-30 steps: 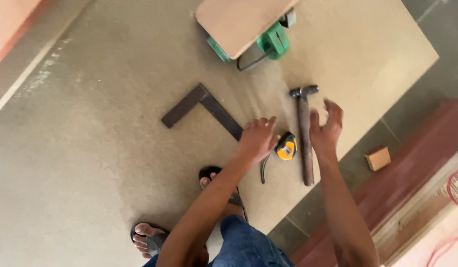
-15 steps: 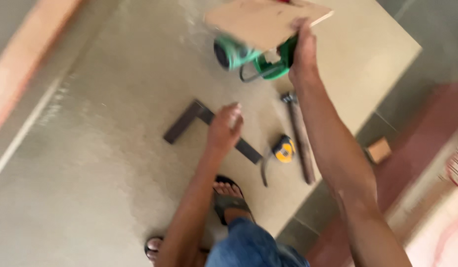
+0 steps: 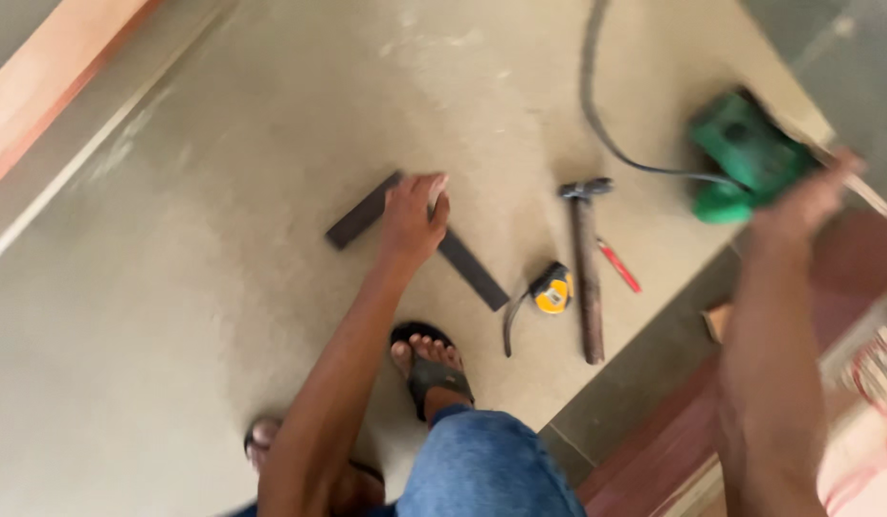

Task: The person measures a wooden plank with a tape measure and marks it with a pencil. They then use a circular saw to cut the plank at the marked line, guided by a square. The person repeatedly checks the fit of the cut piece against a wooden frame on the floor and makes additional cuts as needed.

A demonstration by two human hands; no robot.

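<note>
- Head view: a wide tan board (image 3: 223,316) lies on the floor; its right edge runs on a slant from upper right down to lower middle, where grey floor tile (image 3: 644,383) and a reddish strip (image 3: 673,450) begin; the left and lower-left part of the board is bare and gives free room.
- The left hand (image 3: 412,220) rests on the corner of a dark metal square (image 3: 462,263), fingers spread flat over it, grip pressing down rather than closed around it; one leg of the square (image 3: 362,220) runs up-left, the other down-right toward a yellow tape measure (image 3: 553,289).
- The right hand (image 3: 807,201) is raised at the board's right edge, just beside a green power tool (image 3: 745,158); it is blurred, so I cannot tell whether its grip holds the tool or is open.
- A black cord (image 3: 596,105) runs from the tool up the board.
- A hammer (image 3: 585,268) lies just right of the tape measure; a red pencil (image 3: 618,265) lies beside it.
- A sandalled foot (image 3: 429,364) stands just below the square; the other foot (image 3: 266,436) is half hidden by the left arm.
- A pale plank (image 3: 51,72) crosses the upper left corner, cut off by the frame.
</note>
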